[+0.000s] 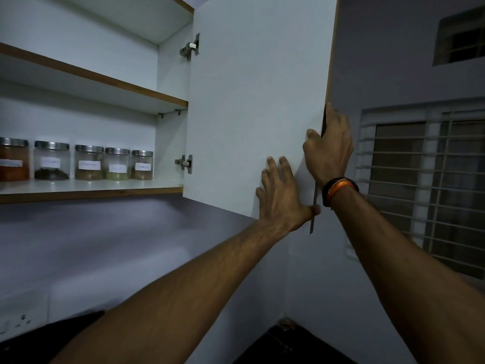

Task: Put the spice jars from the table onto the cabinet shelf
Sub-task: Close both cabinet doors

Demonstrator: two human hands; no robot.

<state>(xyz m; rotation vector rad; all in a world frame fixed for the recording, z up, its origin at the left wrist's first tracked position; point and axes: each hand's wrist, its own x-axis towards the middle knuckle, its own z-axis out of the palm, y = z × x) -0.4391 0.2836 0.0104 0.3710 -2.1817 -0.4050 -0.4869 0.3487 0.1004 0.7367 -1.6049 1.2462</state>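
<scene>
Five spice jars (89,162) stand in a row on the lower cabinet shelf (91,191), well apart from both hands. The left hand (282,198) presses flat, fingers straight, on the open cabinet door (252,101); the right hand (329,148) grips the door's free edge.

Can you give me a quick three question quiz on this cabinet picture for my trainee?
1. True or false: the cabinet door is open.
2. How many jars stand on the lower shelf in view?
3. Which hand grips the door's outer edge: A) left hand B) right hand?

Key:
1. True.
2. Five: orange jar, dark-spice jar, and three jars of pale spice.
3. B; the left hand's fingers lie flat on the door's inner face, thumb hooked round the edge.
</scene>
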